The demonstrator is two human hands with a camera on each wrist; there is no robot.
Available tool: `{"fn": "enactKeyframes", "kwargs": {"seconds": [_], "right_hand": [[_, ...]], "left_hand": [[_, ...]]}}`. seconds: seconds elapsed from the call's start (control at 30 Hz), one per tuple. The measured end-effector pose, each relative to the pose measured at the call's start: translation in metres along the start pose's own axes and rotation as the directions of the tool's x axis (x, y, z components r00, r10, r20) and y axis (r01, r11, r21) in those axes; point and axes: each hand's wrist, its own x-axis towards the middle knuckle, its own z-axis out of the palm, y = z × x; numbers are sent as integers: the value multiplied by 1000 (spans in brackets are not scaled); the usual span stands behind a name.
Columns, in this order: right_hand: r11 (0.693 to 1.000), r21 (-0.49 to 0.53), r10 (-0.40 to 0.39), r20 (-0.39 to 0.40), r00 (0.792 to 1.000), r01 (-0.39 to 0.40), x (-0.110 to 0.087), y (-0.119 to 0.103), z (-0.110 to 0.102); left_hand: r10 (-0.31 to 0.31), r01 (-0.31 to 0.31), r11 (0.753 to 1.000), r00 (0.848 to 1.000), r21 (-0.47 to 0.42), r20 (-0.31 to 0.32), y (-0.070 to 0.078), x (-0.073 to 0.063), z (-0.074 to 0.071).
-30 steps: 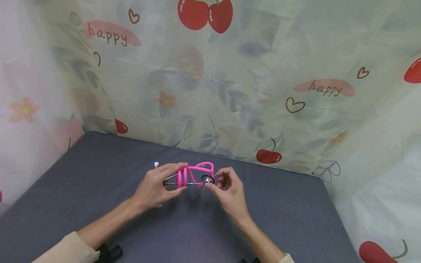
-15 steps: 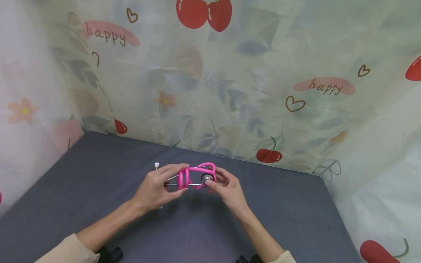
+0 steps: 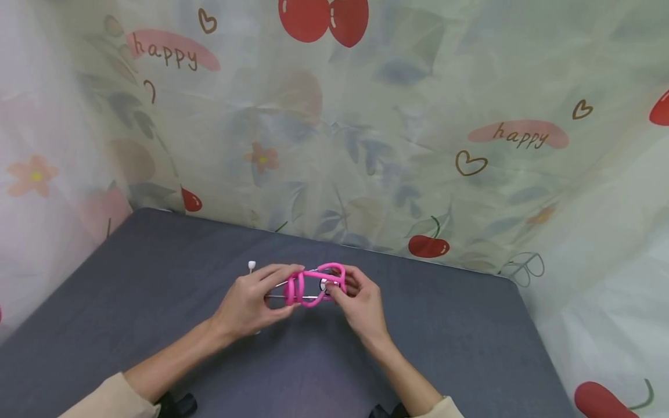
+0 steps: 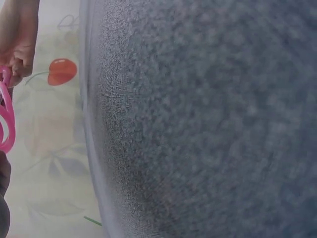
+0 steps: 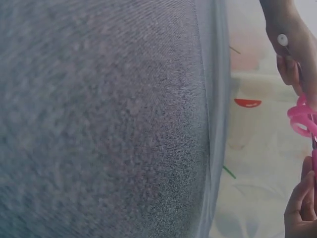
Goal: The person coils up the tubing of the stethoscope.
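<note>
A stethoscope with pink tubing (image 3: 300, 289) is held between both hands above the grey table. Its tubing is wound in loops around the metal ear tubes, and one white ear tip (image 3: 252, 265) sticks up behind the left hand. My left hand (image 3: 256, 296) grips the looped end between thumb and fingers. At the other end my right hand (image 3: 363, 302) pinches the tubing near the round chest piece (image 3: 324, 285), which the thumb partly covers. In the right wrist view the pink loops (image 5: 301, 119) show at the right edge, between the two hands.
The grey cloth-covered table (image 3: 444, 337) spreads under the hands. Behind it hangs a printed curtain (image 3: 334, 145) with cherries and hearts, with more of it at both sides. Black wrist straps (image 3: 176, 405) show at the lower edge.
The right hand's fingers have closed in behind the stethoscope's right end, and its thumb now covers much of the chest piece. Both hands and the stethoscope have shifted slightly down in view.
</note>
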Motion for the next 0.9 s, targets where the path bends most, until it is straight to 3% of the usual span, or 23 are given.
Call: {"fn": "enactKeyframes", "kwargs": {"seconds": [0.37, 0.73, 0.9], "right_hand": [[990, -50, -133, 24, 991, 134, -5, 4, -2], [995, -4, -99, -14, 995, 99, -6, 6, 2], [992, 2, -125, -38, 991, 125, -11, -12, 6]], "left_hand": [[11, -11, 1000, 1000, -9, 2, -1, -1, 4], [-20, 18, 999, 998, 33, 53, -1, -2, 7], [-20, 17, 998, 998, 52, 56, -2, -3, 7]]}}
